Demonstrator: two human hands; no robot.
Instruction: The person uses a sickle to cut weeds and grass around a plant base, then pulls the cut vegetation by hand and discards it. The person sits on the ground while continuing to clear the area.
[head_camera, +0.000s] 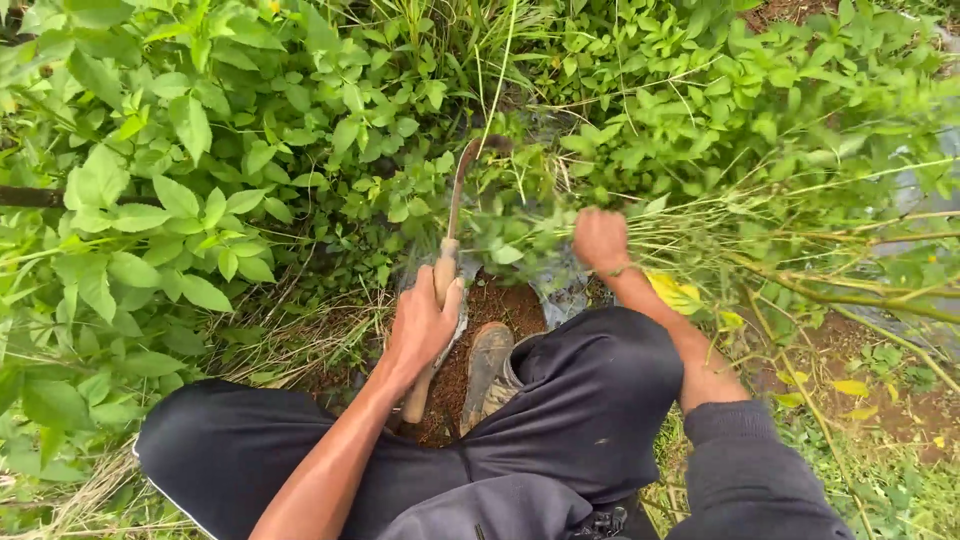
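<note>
Head view: curved, wooden-handled sickle.

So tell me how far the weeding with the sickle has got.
Done: a patch of bare soil shows by the boot. In hand: the left hand grips the sickle by its wooden handle, while the right hand bunches the stems at the blade. Left: thick leafy weeds on all sides.

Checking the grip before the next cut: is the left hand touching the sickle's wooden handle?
Touching. The head view shows the left hand wrapped around the sickle handle, fingers closed on the wood with no gap.
</note>
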